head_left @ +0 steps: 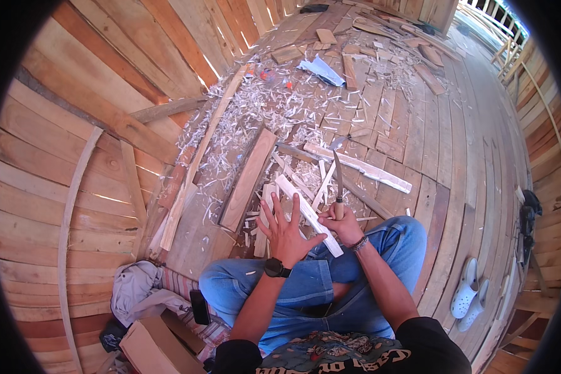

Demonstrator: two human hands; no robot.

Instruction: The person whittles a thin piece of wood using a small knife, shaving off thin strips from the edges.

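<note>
Knife (pixel 338 177) sits in your right hand (pixel 341 223). Your fingers are closed tight around its handle, and the blade points up and away from you. A pale wood strip (pixel 308 215) lies just left of that hand. It slants from far left down to near right, and its near end rests on your knee. The strip touches your right hand near the handle.

Your left hand (pixel 285 234) is wide open with the fingers spread out. It holds nothing. It sits just left of the strip, close to its middle. I cannot tell if the palm touches the strip. You wear a black watch (pixel 276 268) on that wrist.

Your legs in blue jeans (pixel 305 290) are crossed under both hands. A long brown board (pixel 248 179) lies on the floor, farther away and to the left. White wood shavings (pixel 255 106) cover the plank floor (pixel 467 143) beyond it.

A cardboard box (pixel 153 346) sits near you on the left. I cannot see what is in it. White sandals (pixel 469 288) lie on the right.
</note>
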